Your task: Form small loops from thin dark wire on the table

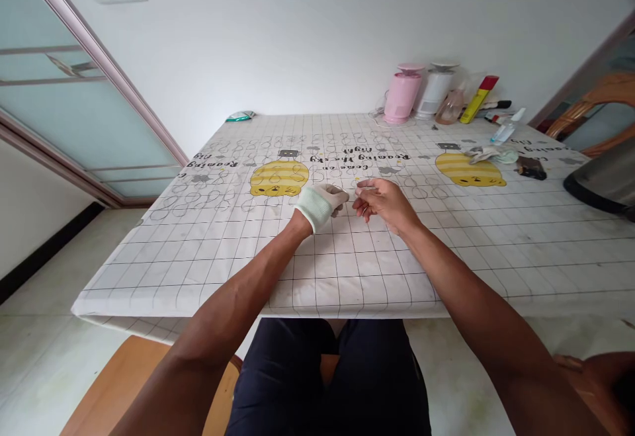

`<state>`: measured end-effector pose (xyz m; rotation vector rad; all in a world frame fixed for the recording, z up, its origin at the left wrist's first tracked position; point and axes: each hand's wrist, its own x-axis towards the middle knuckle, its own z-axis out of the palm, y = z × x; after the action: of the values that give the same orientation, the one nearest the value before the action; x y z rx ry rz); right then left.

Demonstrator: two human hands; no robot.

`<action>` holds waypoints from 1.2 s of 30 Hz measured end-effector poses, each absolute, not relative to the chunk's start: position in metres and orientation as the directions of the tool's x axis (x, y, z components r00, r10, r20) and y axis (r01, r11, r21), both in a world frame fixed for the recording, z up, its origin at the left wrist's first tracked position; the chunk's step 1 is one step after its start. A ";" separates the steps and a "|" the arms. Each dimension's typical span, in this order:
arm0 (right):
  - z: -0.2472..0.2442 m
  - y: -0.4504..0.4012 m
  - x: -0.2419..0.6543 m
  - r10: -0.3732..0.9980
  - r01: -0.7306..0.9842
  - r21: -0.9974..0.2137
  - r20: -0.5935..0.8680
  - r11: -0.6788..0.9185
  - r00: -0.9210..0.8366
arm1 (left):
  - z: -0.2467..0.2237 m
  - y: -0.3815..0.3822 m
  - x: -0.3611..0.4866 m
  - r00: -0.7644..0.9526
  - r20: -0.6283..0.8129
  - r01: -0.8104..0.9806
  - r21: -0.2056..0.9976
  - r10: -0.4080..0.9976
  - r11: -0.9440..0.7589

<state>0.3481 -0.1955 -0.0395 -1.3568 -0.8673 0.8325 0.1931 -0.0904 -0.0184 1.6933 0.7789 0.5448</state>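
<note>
My left hand [328, 203] wears a whitish knitted glove with a pale green cuff. Its fingers are pinched together just above the table, near the middle. Facing it, my bare right hand [380, 201] has thumb and forefinger closed, with the other fingers curled. The fingertips of both hands nearly meet; a small pale bit shows between them, too fine to make out. Many thin dark rings [218, 191] lie in rows across the tablecloth [347, 270] around and beyond my hands. A second whitish glove [496, 153] lies crumpled to the right.
At the back right stand a pink cylindrical device [403, 95], a white one [436, 92], a pinkish bottle [450, 106] and a yellow box with a red end [479, 100]. A small clear bottle [507, 128], a dark brown item [530, 168] and a metal vessel [605, 174] are nearer right.
</note>
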 end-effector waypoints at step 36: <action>-0.041 -0.194 0.341 0.797 0.390 -0.919 0.198 -0.051 0.571 | -0.018 -0.087 0.191 0.707 -0.089 0.190 0.979 0.702 -0.067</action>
<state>0.3410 -0.1937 -0.0413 -1.6625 -1.0058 0.4445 0.1912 -0.0866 -0.0176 1.6183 0.7384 0.4907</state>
